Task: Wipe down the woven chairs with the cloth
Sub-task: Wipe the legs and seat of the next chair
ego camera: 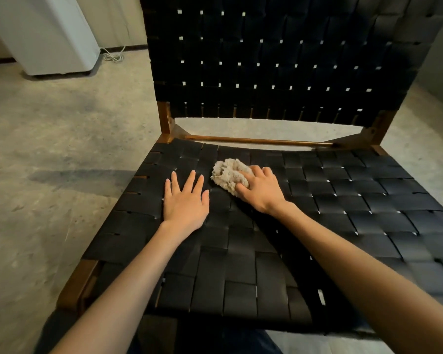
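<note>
chair (317, 200): black woven straps on a brown wood frame, seat fills most of the view, backrest standing up behind it
left hand (186, 200): flat on the seat, palm down, fingers straight and a bit spread, holding nothing
right hand (260, 189): fingers and thumb curled round the cloth, pressing it onto the seat
cloth (228, 173): pale beige, fluffy, all bunched up, sits toward the back left part of the seat, just right of the left hand, not touching it as far as I can see
floor (62, 149): bare grey concrete, kinda scuffed
appliance (46, 34): white box thing at top left
cord (113, 56): white, coiled on the floor just beside the appliance
</note>
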`<state>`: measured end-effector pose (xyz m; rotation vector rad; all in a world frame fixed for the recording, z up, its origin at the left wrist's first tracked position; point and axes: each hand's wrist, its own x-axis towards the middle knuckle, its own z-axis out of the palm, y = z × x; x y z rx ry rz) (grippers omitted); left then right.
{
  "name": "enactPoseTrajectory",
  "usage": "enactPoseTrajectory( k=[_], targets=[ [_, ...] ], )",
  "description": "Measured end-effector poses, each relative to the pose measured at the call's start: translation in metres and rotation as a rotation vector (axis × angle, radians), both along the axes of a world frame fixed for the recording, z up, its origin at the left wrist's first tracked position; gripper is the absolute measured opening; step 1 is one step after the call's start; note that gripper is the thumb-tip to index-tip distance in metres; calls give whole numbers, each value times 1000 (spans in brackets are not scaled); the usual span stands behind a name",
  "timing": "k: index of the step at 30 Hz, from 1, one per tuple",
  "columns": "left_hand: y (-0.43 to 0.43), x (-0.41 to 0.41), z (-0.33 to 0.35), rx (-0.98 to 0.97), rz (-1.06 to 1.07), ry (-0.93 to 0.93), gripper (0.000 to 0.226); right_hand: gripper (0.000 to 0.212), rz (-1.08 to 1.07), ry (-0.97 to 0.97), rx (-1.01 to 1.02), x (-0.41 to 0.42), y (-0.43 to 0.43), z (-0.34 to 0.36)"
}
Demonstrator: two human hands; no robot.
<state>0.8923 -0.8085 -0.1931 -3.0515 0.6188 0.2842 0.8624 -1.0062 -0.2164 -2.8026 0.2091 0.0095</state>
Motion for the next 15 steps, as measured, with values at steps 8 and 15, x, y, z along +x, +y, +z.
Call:
enactPoseTrajectory(
  k=[8, 15],
  targets=[
    [13, -25, 8, -51, -50, -12, 49, 44, 105, 71, 31, -111, 37, 49],
    [12, -35, 16, -78, -48, 13, 48, 44, 150, -9, 5, -177, 58, 72]
  ],
)
